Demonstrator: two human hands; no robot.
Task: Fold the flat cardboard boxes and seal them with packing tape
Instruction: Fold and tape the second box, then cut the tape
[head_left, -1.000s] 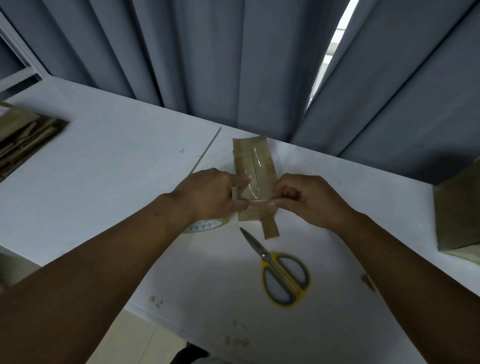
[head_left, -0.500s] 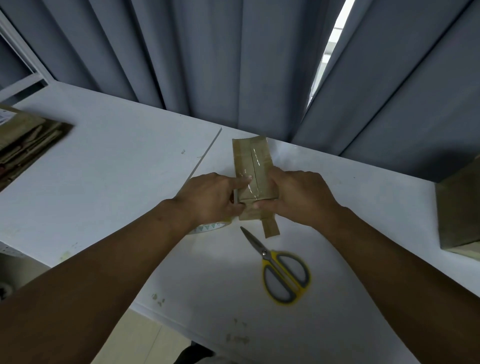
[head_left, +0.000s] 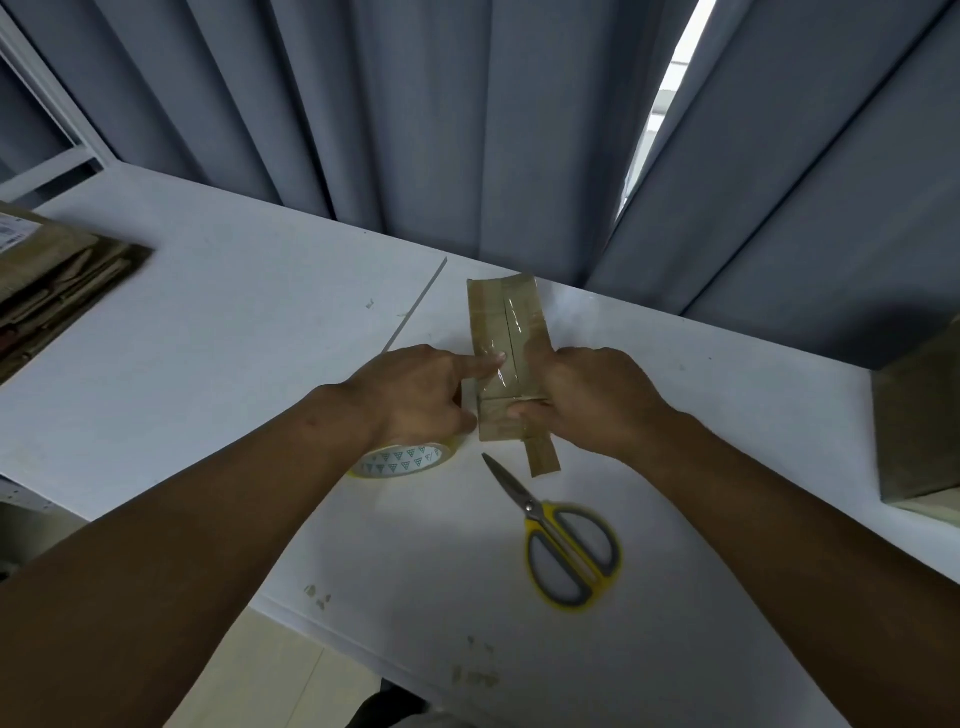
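Brown cardboard, small and narrow: the folded cardboard box (head_left: 480, 332) is lying on the white table (head_left: 234, 338) with a strip of clear glossy packing tape (head_left: 514, 317) running along its top seam. The left hand (head_left: 415, 395) is pressing a straight index finger (head_left: 483, 365) onto that tape near the box's middle, not gripping anything. The right hand (head_left: 587, 400) is gripping the box's near right corner, fingers curled over the side, thumb on the near end face.

What's worrying me: a brownish strip (head_left: 543, 457) is sticking out from the box's near end onto the table, probably the loose tape tail, hard to say at this angle. If it's grabbing the tabletop, lifting the box is going to peel the seal back. One fingertip isn't smoothing the full width either, so bubbles and wrinkles are getting a chance to set. And if the right hand is squeezing too hard, the thin walls are going to bow and open the seam under the tape.

The white tape roll with the triangle print (head_left: 400, 460) is sitting just left of the box's near end, under the left wrist, and the yellow-handled scissors (head_left: 561, 540) are lying on the near side of the box, so a careless pull-back is risking a knock to either.
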